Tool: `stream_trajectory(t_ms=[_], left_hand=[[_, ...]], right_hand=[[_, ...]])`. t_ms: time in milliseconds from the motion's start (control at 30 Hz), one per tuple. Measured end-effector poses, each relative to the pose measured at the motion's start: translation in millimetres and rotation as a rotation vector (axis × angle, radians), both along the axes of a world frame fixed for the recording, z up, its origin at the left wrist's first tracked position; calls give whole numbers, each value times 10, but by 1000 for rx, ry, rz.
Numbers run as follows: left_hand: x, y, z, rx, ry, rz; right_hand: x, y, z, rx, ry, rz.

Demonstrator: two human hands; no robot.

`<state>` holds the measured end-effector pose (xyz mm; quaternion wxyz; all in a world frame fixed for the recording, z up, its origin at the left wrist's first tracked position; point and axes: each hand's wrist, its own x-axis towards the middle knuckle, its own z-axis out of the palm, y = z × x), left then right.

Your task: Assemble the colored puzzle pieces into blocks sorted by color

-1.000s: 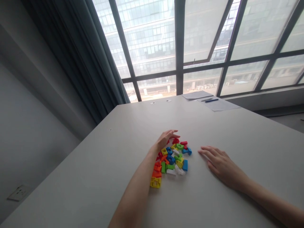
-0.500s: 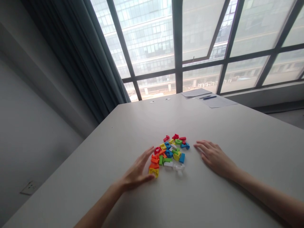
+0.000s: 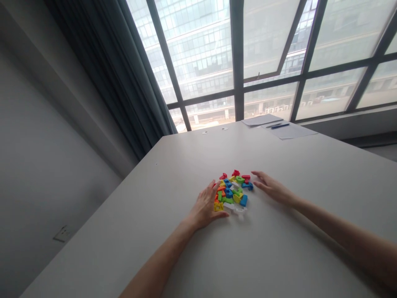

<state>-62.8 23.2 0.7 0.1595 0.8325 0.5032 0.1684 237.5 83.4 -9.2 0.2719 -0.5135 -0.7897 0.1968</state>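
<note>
Plastic pieces [image 3: 233, 191], multicolour heap: prob. light, rigid, slidey; best pinched by edges. Left hand [image 3: 205, 207] & right hand [image 3: 269, 187] flat alongside, fingers loosely extended, gripping nothing.

Both hands flat, fingers spread — L [image 3: 206, 207], R [image 3: 270, 187].

Two bare forearms, with no sleeves showing anywhere along them. The left hand [image 3: 206, 206] and right hand [image 3: 270, 187] wear no gloves, rings, watch or wristband. Slender fingers.
</note>
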Motion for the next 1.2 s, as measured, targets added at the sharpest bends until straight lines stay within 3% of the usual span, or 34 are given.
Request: stream_trajectory(t_ms=[167, 433, 600, 867, 1033, 1200], left_hand=[[55, -3, 5, 49, -29, 17], [24, -24, 49, 49, -184, -38], [-22, -3, 40, 116, -309, 69], [-267, 121, -16, 217, 100, 435], [-290, 140, -80, 208, 194, 425], [-261, 118, -43, 194, 184, 401]], right_hand=[[-210, 110, 57, 73, -111, 6], [-148, -162, 94, 63, -54, 94], [-13, -217, 66, 6, 60, -20], [317, -30, -128, 285, -171, -122], [251, -46, -176, 306, -296, -106], [247, -55, -168, 298, -314, -100]])
